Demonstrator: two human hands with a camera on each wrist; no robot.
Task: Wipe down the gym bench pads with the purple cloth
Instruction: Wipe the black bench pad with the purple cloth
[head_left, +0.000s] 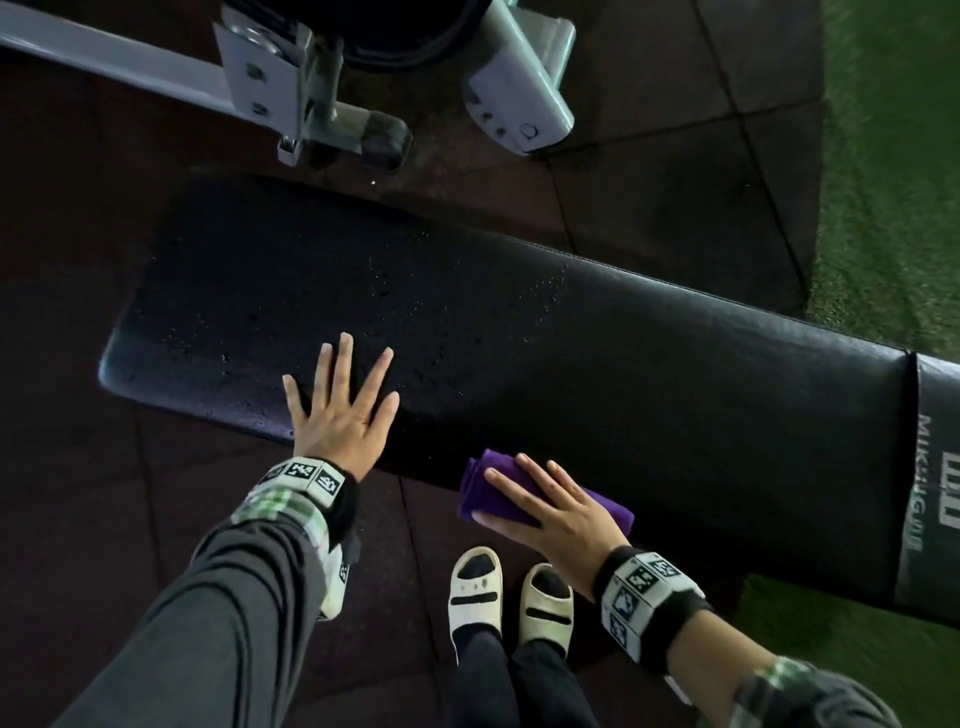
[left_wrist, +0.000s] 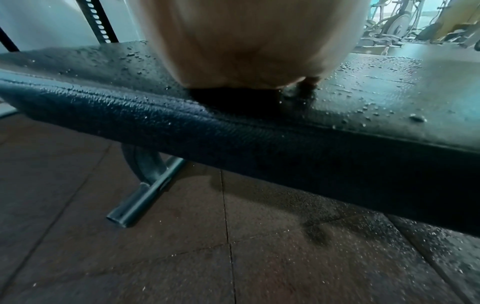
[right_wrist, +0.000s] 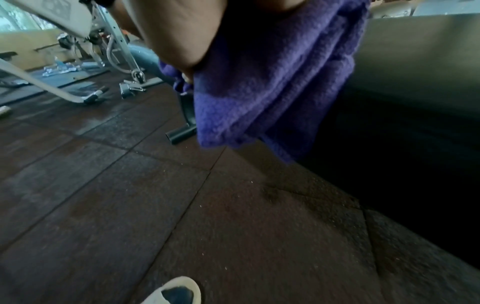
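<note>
The long black bench pad (head_left: 597, 374) runs from left to right, and droplets speckle its left half. My left hand (head_left: 340, 410) lies flat on the pad near its front edge with the fingers spread; the left wrist view shows the palm (left_wrist: 246, 41) pressing on the wet pad (left_wrist: 182, 123). My right hand (head_left: 550, 514) grips the folded purple cloth (head_left: 498, 483) against the pad's near edge, fingers on top and thumb underneath. The right wrist view shows the cloth (right_wrist: 272, 82) hanging below the palm beside the pad's side (right_wrist: 415, 61).
A second pad with white lettering (head_left: 935, 493) joins on at the right. A grey machine frame (head_left: 270, 78) stands just behind the bench. My feet in white sandals (head_left: 475, 587) are on dark rubber tiles below. Green turf (head_left: 893, 156) lies to the right, and the bench's steel foot (left_wrist: 140, 203) to the left.
</note>
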